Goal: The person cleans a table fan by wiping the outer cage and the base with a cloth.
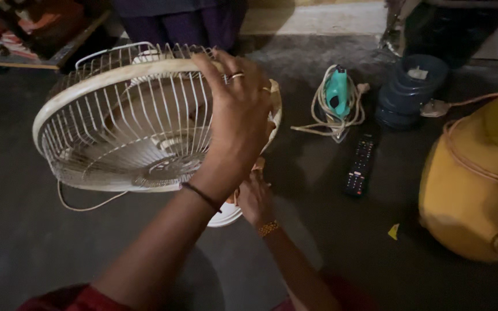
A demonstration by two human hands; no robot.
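The left hand point(237, 109) has its grip clenched over the rim of the cream table fan point(134, 121), tilted at ten o'clock above the floor point(41, 242). The right hand point(253, 198) grasps the fan's underside; a remote point(359, 166) lies at three o'clock.

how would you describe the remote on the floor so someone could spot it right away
Start at the big cream wire-caged fan that the left hand grips by its rim, then look right across the dark floor. Just below the teal iron with its coiled cord lies the remote. It is the only slim, flat black bar there, covered in rows of small buttons.
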